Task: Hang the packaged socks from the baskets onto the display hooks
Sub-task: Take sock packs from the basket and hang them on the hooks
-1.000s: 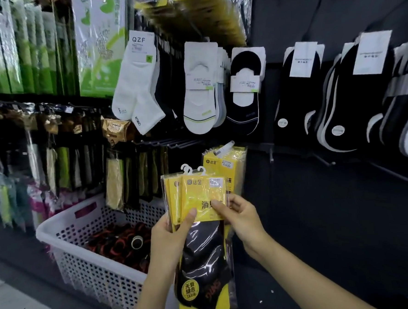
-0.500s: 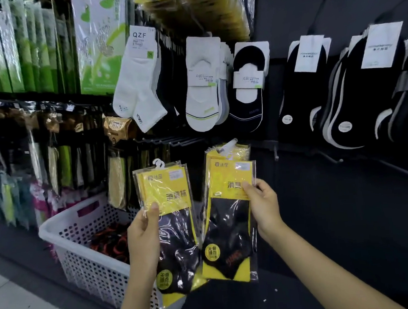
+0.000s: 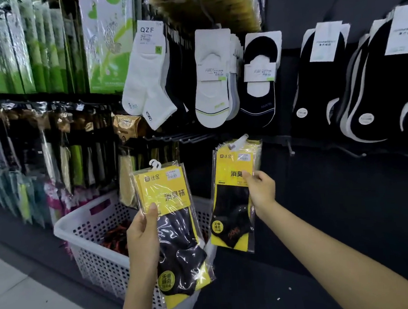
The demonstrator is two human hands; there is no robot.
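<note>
a: why is the right hand [image 3: 260, 189] pinching that yellow sock pack [image 3: 229, 200] by its card?
b: to steer its top onto the white-tipped hook [image 3: 238, 142], where matching packs [image 3: 257, 148] hang. i can't tell if it's threaded.
a: and the left hand [image 3: 143, 232]?
b: it's clamped round the spare packs [image 3: 167, 192], hanger up, over the white basket [image 3: 97, 263] at its right end, ready to follow.

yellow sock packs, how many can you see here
2 clearly: the near pack, gripped by the left hand by the white basket, and the far pack, pinched by the right hand at the display hook. More edges show behind both, so some may be hidden.
</note>
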